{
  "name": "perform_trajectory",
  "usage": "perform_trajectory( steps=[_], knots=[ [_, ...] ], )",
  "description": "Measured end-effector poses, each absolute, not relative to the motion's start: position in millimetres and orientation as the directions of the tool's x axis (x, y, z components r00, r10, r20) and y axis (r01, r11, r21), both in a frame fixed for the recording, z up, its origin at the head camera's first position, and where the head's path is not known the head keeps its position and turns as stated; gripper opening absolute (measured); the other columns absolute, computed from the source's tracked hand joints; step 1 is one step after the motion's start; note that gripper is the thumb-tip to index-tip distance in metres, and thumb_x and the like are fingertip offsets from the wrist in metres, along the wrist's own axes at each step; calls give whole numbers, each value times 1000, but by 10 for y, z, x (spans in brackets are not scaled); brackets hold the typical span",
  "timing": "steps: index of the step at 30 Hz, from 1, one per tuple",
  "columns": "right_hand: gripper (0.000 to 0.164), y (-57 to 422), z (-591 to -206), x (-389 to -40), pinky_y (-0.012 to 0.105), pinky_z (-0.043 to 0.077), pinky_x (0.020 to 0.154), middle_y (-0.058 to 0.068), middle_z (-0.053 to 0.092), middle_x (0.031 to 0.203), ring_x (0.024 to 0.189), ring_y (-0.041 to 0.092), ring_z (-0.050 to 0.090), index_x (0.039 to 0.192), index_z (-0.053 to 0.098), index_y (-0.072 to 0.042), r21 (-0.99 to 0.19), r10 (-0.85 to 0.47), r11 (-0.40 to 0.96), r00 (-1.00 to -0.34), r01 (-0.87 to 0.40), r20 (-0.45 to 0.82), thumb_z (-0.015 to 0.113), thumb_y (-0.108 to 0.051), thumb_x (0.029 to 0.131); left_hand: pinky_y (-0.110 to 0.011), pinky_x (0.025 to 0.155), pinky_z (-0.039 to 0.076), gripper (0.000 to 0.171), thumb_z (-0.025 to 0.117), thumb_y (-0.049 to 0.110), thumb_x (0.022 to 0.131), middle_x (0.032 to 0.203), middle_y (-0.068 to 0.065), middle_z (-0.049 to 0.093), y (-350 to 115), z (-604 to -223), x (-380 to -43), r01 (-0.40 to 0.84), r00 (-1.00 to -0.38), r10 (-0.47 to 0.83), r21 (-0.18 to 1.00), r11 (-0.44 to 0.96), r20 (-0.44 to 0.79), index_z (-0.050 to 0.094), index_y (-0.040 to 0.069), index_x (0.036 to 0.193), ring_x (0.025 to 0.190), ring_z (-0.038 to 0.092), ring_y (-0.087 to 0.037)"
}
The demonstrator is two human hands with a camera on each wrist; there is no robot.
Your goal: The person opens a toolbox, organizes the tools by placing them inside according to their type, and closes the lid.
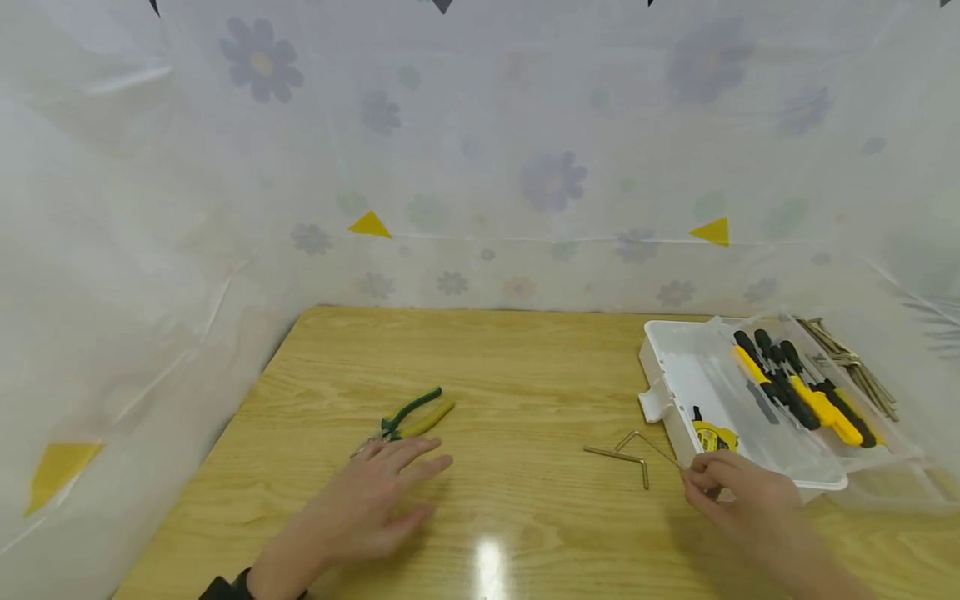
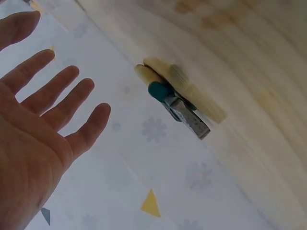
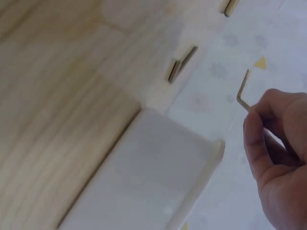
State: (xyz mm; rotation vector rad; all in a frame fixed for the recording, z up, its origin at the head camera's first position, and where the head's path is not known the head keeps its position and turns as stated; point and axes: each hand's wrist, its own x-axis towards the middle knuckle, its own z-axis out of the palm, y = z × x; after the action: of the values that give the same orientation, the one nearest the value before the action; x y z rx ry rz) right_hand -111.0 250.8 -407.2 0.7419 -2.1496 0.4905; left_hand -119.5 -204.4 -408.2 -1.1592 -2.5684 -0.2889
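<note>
My right hand [image 1: 738, 492] pinches a brass-coloured hex key [image 3: 242, 91] by its long end, its bent end pointing away from the fingers. Below it on the table lies a second hex key [image 1: 615, 455], seen just left of the white toolbox. Fingers spread, my left hand [image 1: 367, 504] hovers over the table and holds nothing. Just beyond its fingertips rest pliers [image 1: 411, 417] with one green and one yellow handle. In the left wrist view the same pliers [image 2: 180, 108] lie apart from the open palm [image 2: 33, 158].
At the right stands a white toolbox [image 1: 656, 367] with a yellow tape measure [image 1: 714, 437] inside. Its clear lid or tray holds several black-and-yellow screwdrivers [image 1: 798, 392]. More brass-coloured keys [image 1: 855, 362] lie beyond it. A flower-patterned sheet [image 1: 480, 167] hangs behind the wooden table [image 1: 495, 367].
</note>
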Motion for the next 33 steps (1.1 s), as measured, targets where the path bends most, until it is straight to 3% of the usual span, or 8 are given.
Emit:
perform_trajectory(
  steps=[5,11,15,21,23,25,29,33],
  knots=[
    [60,2690,-3927,-1117,8,43,49,1,70,70,60,-17,55,64,68,-16,-114,-240,827,-529,-550,814,46,-59,100,-53,93,54,56,71,32,94,150,-5,56,-1957,-4081,-1193,785,-608,738,85,613,293,56,22,147,133,57,-23],
    [73,2982,-3842,-1118,2,41,54,9,72,74,89,-38,40,65,71,-6,-195,-78,893,-565,-406,821,48,-68,95,-48,97,54,53,68,34,96,150,-3,57,-1858,-4120,-1155,809,-574,772,45,586,274,55,23,146,134,58,-20],
    [73,3208,-3779,-1122,-5,36,59,22,72,77,93,-41,34,71,72,7,-258,22,908,-579,-329,815,53,-57,98,-47,100,54,52,65,33,98,150,-4,57,-1788,-4152,-1086,824,-559,786,69,563,262,54,23,147,134,59,-21],
    [10,3436,-3704,-1108,-6,23,75,5,71,90,85,-37,29,91,71,19,-444,319,894,-615,-57,721,69,9,87,-46,98,54,52,65,39,98,150,-4,57,-1713,-4153,-1021,856,-508,817,53,515,274,55,22,146,132,59,-22],
    [10,3545,-3688,-1131,-5,23,75,2,69,89,84,-34,29,91,70,20,-465,355,885,-594,-36,722,68,12,85,-46,98,54,51,64,40,99,151,-4,56,-1702,-4147,-1022,858,-506,821,52,512,264,55,22,147,132,59,-22],
    [12,3661,-3666,-1159,-4,24,69,-26,59,83,80,-32,29,93,70,19,-500,409,866,-588,8,698,66,9,88,-47,97,55,51,63,40,100,151,-4,56,-1696,-4136,-1028,859,-506,824,59,509,256,55,22,147,132,59,-22],
    [12,3887,-3682,-1238,-5,25,60,-56,31,79,73,-32,31,91,70,18,-546,453,838,-551,-6,701,63,8,91,-47,97,55,50,63,38,100,150,-5,57,-1685,-4120,-1037,860,-505,823,64,507,260,55,22,147,131,60,-23],
    [17,4033,-3729,-1308,-5,27,57,-55,34,74,66,-31,33,78,68,2,-587,478,808,-533,-44,698,61,12,90,-46,97,55,50,65,36,99,149,-6,58,-1675,-4114,-1045,863,-498,823,56,503,272,56,22,146,132,60,-23]
  ],
)
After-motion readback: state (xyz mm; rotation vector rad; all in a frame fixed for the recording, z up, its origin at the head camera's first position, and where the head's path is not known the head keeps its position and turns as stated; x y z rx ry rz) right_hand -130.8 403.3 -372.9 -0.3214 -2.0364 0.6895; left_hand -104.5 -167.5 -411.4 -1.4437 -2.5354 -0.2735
